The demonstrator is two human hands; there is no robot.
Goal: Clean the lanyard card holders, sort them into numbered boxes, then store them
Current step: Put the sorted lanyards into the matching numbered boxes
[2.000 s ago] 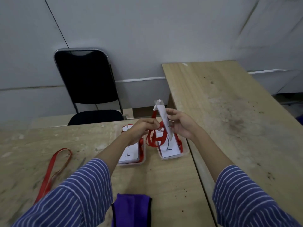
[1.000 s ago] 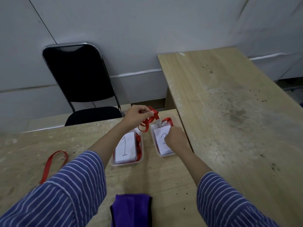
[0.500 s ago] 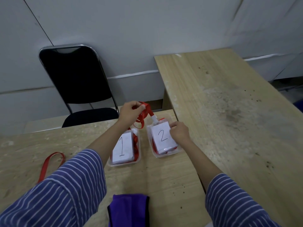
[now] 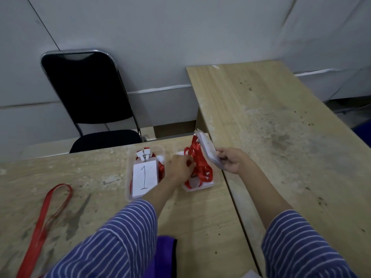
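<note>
Two clear plastic boxes stand side by side on the near table. The left box [image 4: 128,177] holds card holders, with a card marked 1 [image 4: 144,177] on top. In the right box [image 4: 197,188] lie red lanyard straps [image 4: 200,167]. My right hand [image 4: 230,160] grips a stack of card holders [image 4: 208,149], tilted up above the right box's far right side. My left hand [image 4: 179,167] reaches into the right box, its fingers on the red straps.
A loose red lanyard [image 4: 46,215] lies at the left of the near table. A purple cloth [image 4: 162,255] sits at the front edge. A second wooden table [image 4: 281,137] adjoins on the right. A black chair [image 4: 86,97] stands behind.
My right hand has lifted the card holders, with the card marked 2, up out of the right box. My left hand has moved down into that box onto the straps.
</note>
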